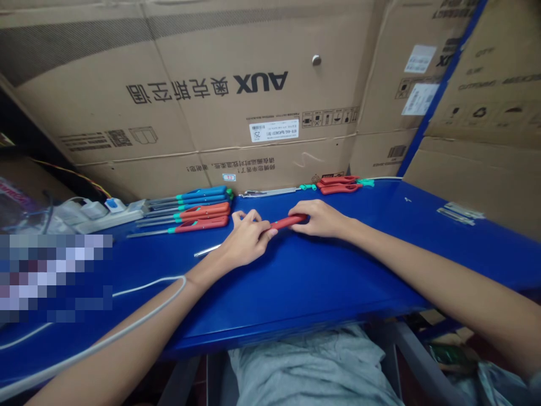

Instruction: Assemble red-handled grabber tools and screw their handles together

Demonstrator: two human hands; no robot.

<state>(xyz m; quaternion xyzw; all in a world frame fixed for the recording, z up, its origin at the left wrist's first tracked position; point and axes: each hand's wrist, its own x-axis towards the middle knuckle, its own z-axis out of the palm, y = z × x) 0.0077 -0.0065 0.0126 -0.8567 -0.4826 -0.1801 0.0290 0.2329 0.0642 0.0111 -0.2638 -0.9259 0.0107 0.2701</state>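
Both of my hands hold one red long-nosed lighter (285,222) just above the blue table. My left hand (249,238) is closed around its front part, hiding the collar; the metal nozzle (206,251) sticks out to the left beyond the wrist. With its fingers, my right hand (316,219) grips the rear end of the red handle. Left of my left hand lie red lighters (203,224) and blue lighters (203,195) in a row, nozzles pointing left. Behind my hands are loose metal nozzles (270,193) and red handles (338,185) with green parts.
A cardboard sheet (211,51) stands upright along the table's back. At the left are a power strip (112,217) with plugs and a white cable (139,324) crossing over my left forearm. Small clear and metal strips (460,213) lie at the right of the blue table (304,287).
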